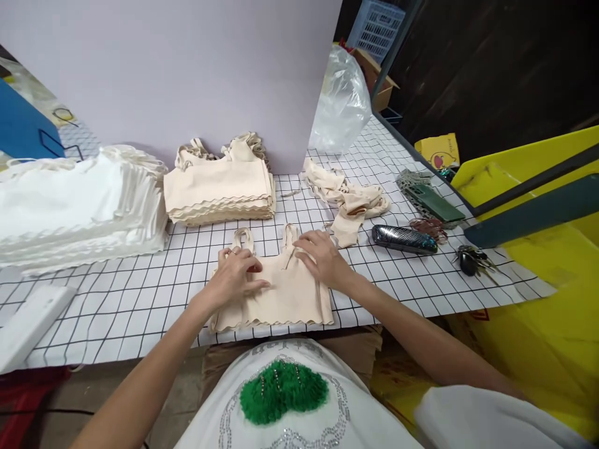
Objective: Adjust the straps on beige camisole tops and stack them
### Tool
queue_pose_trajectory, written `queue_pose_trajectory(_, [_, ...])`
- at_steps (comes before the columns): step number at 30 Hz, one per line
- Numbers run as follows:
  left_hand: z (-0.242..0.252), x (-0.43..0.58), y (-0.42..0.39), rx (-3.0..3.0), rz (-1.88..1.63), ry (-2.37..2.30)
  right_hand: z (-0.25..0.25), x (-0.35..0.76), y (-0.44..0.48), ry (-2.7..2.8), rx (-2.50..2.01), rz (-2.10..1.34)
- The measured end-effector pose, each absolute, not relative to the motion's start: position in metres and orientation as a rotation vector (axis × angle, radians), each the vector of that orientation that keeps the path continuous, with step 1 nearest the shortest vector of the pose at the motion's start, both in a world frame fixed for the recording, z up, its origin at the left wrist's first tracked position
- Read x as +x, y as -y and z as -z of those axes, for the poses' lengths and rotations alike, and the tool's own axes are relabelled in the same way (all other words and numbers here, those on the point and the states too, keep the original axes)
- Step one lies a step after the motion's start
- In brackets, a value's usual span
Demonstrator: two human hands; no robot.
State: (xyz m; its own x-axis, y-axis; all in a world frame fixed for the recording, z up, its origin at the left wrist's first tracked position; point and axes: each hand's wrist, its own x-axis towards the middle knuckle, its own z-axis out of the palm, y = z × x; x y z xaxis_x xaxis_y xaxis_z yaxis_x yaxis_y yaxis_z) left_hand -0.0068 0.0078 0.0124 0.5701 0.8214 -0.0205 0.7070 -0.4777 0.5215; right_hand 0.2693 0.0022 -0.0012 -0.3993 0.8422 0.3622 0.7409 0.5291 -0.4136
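Observation:
A beige camisole (281, 296) with thin shoulder straps lies flat near the table's front edge, its wavy hem toward me. My left hand (233, 275) rests on its upper left part, below the left strap (244, 237). Thumb and fingers are apart there, and a ring shows on one finger. At the upper right corner, my right hand (325, 257) has its bent fingers and thumb close together on the fabric at the base of the right strap (289, 234). Small creases run from that spot.
Behind lie a stack of beige camisoles (218, 187) and a taller white garment stack (79, 199). Loose beige pieces (349, 202), a black patterned case (405, 239), a green phone (437, 202) and keys (472, 260) lie rightward. A white box (35, 321) sits front left.

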Motion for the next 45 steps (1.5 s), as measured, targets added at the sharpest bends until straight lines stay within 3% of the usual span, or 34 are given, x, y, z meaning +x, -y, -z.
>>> queue_pose_trajectory(11, [-0.006, -0.052, 0.018, 2.274, -0.603, -1.429, 0.014, 0.286, 0.036, 2.191, -1.539, -0.463])
queue_pose_trajectory(16, [0.012, -0.056, 0.036, 2.073, -0.799, -1.526, 0.014, 0.286, 0.033, 2.184, -1.613, -0.408])
queue_pose_trajectory(20, [0.011, -0.042, 0.051, 2.161, -0.997, -1.631, 0.008, 0.260, 0.051, 2.188, -1.610, -0.141])
queue_pose_trajectory(25, [0.021, -0.019, 0.093, 2.625, -0.623, -1.335, 0.022, 0.231, 0.099, 2.569, -1.298, -0.049])
queue_pose_trajectory(28, [0.033, -0.032, 0.107, 2.700, -0.482, -1.457, 0.034, 0.250, 0.116, 2.653, -1.351, -0.073])
queue_pose_trajectory(31, [0.036, -0.051, 0.104, 2.578, -0.539, -1.616, 0.033, 0.275, 0.122, 2.610, -1.480, -0.101])
queue_pose_trajectory(36, [0.027, -0.063, 0.064, 2.186, -0.959, -1.832, 0.020, 0.281, 0.105, 2.276, -1.589, -0.137])
queue_pose_trajectory(40, [0.024, -0.066, 0.029, 1.940, -0.952, -1.833, 0.019, 0.277, 0.073, 2.023, -1.783, -0.142])
queue_pose_trajectory(45, [0.022, -0.049, 0.034, 2.176, -1.057, -1.838, 0.017, 0.260, 0.064, 2.028, -1.808, 0.019])
